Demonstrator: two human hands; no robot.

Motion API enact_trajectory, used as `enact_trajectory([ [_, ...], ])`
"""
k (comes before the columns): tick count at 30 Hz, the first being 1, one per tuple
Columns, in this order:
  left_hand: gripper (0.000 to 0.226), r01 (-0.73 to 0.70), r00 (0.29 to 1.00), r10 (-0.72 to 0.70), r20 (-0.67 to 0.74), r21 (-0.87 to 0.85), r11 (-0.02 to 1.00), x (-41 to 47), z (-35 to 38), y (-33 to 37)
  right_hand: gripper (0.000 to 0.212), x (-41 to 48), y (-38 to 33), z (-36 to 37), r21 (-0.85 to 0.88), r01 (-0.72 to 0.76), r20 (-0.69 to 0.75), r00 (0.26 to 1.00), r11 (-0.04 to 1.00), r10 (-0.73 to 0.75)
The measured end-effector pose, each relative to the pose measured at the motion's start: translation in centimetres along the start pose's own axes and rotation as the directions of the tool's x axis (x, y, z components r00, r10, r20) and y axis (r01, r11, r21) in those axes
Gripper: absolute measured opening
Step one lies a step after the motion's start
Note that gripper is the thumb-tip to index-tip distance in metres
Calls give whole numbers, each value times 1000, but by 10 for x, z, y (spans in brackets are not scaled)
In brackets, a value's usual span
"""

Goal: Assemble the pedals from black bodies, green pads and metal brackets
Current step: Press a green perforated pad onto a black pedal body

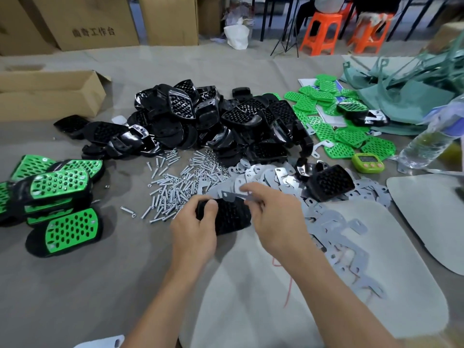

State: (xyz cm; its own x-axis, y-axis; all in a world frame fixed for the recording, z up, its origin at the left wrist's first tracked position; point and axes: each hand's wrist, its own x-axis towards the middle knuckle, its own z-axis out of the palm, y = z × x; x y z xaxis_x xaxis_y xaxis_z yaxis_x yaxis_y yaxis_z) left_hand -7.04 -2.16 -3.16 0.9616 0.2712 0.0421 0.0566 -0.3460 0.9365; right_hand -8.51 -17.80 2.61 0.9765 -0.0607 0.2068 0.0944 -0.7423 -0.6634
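My left hand [194,228] grips a black pedal body [229,217] at its left end, thumb on top. My right hand [273,217] pinches a grey metal bracket [234,194] and holds it against the body's far edge. Behind lies a big pile of black bodies [221,121]. Loose green pads [344,131] are spread at the right. Metal brackets [334,229] lie scattered to the right of my hands. Finished green-and-black pedals [60,197] are stacked at the left.
A heap of screws and nuts [175,182] sits just beyond my left hand. An open cardboard box [50,94] is at the far left, a water bottle [426,144] and a green timer [367,162] at the right. Orange stools [324,33] stand behind.
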Motion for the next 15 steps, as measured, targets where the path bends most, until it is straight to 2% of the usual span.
enact_trajectory([
  [2, 17, -10, 1000, 9, 5, 27, 1000, -3, -1, 3, 28, -3, -4, -2, -19, -9, 87, 996, 1000, 11],
  [3, 16, -28, 999, 30, -18, 93, 995, -5, -2, 4, 28, -4, -6, -3, -10, -26, 95, 995, 1000, 27],
  [5, 13, -129, 980, 172, -100, 339, 932, -8, -5, 4, 23, -5, -9, -5, 59, -90, 74, 994, 994, 85],
  [6, 19, -185, 963, 250, -101, 426, 886, -9, -6, 4, 21, -7, -9, -4, 102, -120, 62, 992, 987, 114],
  [7, 29, -231, 953, 293, -77, 442, 867, -9, -8, 4, 19, -7, -10, -3, 135, -140, 58, 989, 981, 134],
  [10, 50, -272, 962, 265, 64, 248, 930, -12, -17, 14, 20, -9, -11, 2, 164, -151, 92, 986, 975, 137],
  [13, 29, -151, 978, 157, 138, -57, 987, -15, -23, 29, 28, -10, -12, 5, 240, -183, 126, 980, 953, 156],
  [15, 22, -113, 982, 143, 125, -221, 969, -13, -27, 33, 25, -10, -13, 6, 364, -239, 176, 967, 900, 186],
])
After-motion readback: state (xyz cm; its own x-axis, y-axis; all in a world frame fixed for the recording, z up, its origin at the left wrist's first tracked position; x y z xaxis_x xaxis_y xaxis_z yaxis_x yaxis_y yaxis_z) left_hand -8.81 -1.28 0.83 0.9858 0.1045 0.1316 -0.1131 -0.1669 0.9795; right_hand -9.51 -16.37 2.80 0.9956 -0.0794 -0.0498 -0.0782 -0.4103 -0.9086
